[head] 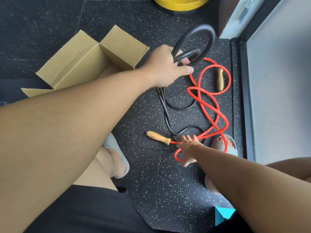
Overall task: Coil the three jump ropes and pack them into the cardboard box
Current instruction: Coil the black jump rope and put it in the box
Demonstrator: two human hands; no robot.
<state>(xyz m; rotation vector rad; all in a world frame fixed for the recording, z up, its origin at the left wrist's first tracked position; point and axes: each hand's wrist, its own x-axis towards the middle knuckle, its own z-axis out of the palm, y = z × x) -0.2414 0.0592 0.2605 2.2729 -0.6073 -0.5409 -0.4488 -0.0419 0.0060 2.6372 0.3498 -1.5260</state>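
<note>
Currently the left hand is gripping coiled loops of the black jump rope just beside the open cardboard box, with the rope's tail trailing over the speckled floor mat. The right hand is grasping the tangled red jump rope (close to one wooden handle) down on the mat.

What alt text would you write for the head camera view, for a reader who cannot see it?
A person's left hand holds up a loop of black rope beside an open cardboard box, while the right hand grips a red rope lying tangled on the floor.
</note>
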